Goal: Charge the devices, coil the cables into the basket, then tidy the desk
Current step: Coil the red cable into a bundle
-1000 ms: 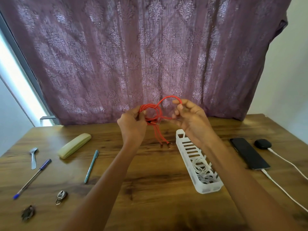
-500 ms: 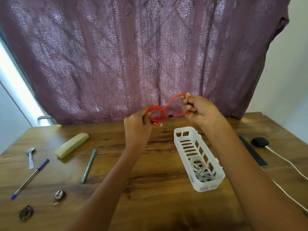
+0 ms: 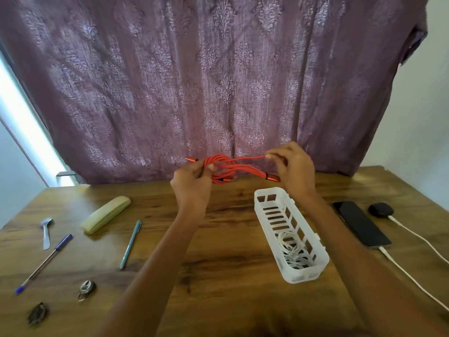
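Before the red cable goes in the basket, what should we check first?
1. The red cable is looped into a bundle: ok.
2. The left hand grips the bundle, the right hand pinches a strand: ok.
3. Ends tucked in: not ok, a plug sticks out by the right hand.
4. Room in the basket: ok, white cables fill only its near end.
5. Phone plugged in: ok.

Left forearm [image 3: 158, 259] and right forearm [image 3: 345, 239] bare to the lower edge; left hand [image 3: 192, 188] and right hand [image 3: 295, 169] likewise bare.
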`<state>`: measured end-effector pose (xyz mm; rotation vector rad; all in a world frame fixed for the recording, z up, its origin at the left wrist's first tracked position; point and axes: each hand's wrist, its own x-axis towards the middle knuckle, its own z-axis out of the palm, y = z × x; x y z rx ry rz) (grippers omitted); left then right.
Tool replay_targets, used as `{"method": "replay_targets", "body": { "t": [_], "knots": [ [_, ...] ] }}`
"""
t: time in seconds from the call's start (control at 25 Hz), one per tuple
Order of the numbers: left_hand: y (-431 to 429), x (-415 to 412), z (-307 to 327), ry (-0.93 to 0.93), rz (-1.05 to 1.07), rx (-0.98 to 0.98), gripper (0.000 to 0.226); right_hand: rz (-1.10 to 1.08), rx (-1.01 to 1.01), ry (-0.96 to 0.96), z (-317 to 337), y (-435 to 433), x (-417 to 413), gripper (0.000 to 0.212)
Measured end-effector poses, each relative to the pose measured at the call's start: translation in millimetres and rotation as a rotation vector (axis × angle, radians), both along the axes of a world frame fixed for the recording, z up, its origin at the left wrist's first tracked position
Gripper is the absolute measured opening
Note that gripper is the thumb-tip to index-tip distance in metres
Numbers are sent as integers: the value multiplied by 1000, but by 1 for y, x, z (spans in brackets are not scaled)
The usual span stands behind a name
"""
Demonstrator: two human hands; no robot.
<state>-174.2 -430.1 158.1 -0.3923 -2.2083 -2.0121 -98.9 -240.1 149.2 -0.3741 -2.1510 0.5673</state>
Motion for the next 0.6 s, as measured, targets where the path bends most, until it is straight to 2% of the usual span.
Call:
{"method": "replay_targets", "body": {
  "t": [0.08,0.16,0.24,0.32,0.44,0.52,0.6],
  "knots": [
    [0,0,3,-2,18,6,12,-122,315,65,-18,2,-4,19],
    [0,-1,5,50,61,-27,14,-190,498,125,-25,-4,-8,26],
    [0,1,6,105,86,-55,18,-163,609,255,-24,-23,-10,28],
    [2,4,6,138,72,-65,19,-9,570,307,-22,-48,-12,23],
    [5,5,4,152,62,-83,16,84,326,178,-18,-72,-15,27],
    [3,5,3,133,86,-80,18,85,267,96,-16,-73,-21,16],
    [1,3,3,92,111,-81,21,113,233,-1,-14,-72,-23,19]
  ]
}}
